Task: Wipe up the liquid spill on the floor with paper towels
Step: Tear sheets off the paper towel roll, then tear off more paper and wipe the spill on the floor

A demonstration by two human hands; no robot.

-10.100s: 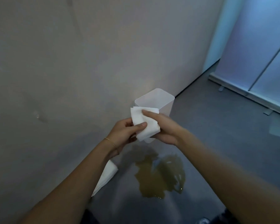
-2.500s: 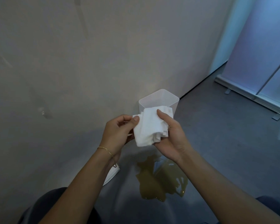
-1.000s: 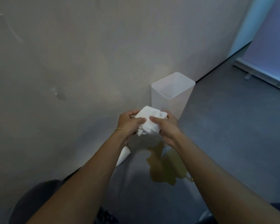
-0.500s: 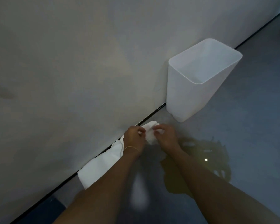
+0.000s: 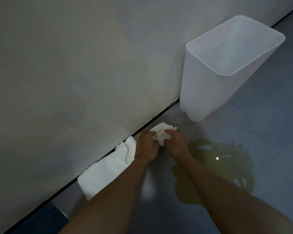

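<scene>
Head view, looking down: both hands meet just below the middle of the frame around a crumpled wad of paper towel (image 5: 161, 135). The left hand (image 5: 146, 146) closes its grip on the wad's left side, fingers curled over the paper, and a thin gold bracelet (image 5: 142, 153) circles its wrist. The right hand (image 5: 177, 143) closes on the wad's right side, index finger laid across the top and thumb tucked underneath. The wad is white and bunched, its upper edge poking out above the fingers toward the foot of the wall; whether it touches the floor (image 5: 269, 115) cannot be told.

Left of the left hand, a flat stack of white paper towels (image 5: 105, 173) lies on the floor against the dark seam at the base of the wall (image 5: 74, 65), partly hidden by the left forearm. Right of and below the right hand spreads the spill (image 5: 218, 166), a yellowish-brown puddle with irregular edges on the grey floor, with a small bright glint on its surface. The right forearm crosses in front of its left part. The wad sits near the puddle's upper left edge, apart from the wet area as far as can be seen.

At the upper right of the frame a white translucent plastic bin (image 5: 227, 68) stands upright on the floor against the wall, open at the top.
</scene>
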